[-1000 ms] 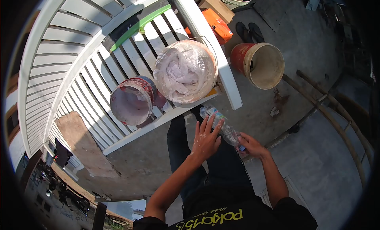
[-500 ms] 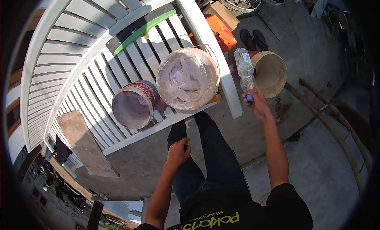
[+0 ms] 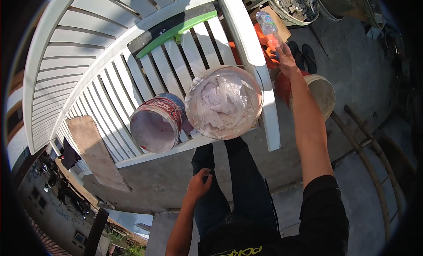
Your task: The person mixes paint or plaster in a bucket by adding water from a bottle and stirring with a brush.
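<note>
A clear plastic bottle (image 3: 266, 24) is in my right hand (image 3: 286, 61), gripped at its neck end with its base pointing away. The hand reaches over the far side of the bench's armrest, where an orange bag (image 3: 268, 48) and a cardboard box (image 3: 277, 22) lie. Close over my thigh hangs my left hand (image 3: 200, 183), empty, with thumb and fingers apart. Nearest to it on the white slatted bench (image 3: 194, 53) are a bucket holding crumpled whitish plastic (image 3: 224, 102) and a smaller paint bucket (image 3: 158, 123) tipped toward me.
A green-edged dark tool (image 3: 176, 34) lies across the bench slats. Beyond the armrest are a red bucket (image 3: 320, 95) on its side, black sandals (image 3: 304, 57) and a tub of rubble (image 3: 297, 7). A bamboo ladder (image 3: 365, 154) lies at right; a stained board (image 3: 94, 150) leans at left.
My right hand has moved forward with the bottle, from beside the red bucket to over the orange bag and box. My left hand stays near my thigh. The view has shifted slightly.
</note>
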Action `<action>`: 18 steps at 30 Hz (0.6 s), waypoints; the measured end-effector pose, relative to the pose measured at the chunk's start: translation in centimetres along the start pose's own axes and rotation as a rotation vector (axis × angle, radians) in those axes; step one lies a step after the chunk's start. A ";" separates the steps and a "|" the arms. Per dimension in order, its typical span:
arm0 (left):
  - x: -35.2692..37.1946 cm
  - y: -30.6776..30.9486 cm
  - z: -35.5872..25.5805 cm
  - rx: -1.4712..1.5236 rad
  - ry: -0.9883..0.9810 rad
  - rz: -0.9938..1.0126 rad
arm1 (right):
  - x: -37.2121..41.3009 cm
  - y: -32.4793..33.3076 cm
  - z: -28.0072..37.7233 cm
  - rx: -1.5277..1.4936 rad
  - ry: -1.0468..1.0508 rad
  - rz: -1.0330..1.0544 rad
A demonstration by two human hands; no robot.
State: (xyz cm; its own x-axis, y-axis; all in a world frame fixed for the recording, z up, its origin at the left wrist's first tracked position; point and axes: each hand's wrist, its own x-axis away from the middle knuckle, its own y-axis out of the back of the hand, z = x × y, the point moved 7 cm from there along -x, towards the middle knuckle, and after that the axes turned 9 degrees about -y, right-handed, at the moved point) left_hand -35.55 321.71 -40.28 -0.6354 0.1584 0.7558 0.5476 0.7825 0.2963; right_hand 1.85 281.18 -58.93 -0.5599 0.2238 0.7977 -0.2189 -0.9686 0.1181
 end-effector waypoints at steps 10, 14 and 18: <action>-1.0 0.3 -0.8 0.085 0.023 -0.021 | -4.4 2.7 -3.6 -0.192 -0.035 -0.362; -1.1 0.1 -0.6 0.083 0.043 -0.009 | -4.1 2.4 -2.5 -0.185 -0.091 -0.416; -1.0 0.1 -0.6 0.081 0.055 -0.006 | -5.9 2.8 -2.9 -0.104 -0.130 -0.366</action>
State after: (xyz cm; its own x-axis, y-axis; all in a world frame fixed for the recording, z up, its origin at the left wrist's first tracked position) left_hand -34.53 321.23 -40.63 -0.6065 0.1221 0.7856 0.4969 0.8296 0.2547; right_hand 2.20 277.43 -65.02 -0.3260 0.5300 0.7828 -0.4682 -0.8099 0.3533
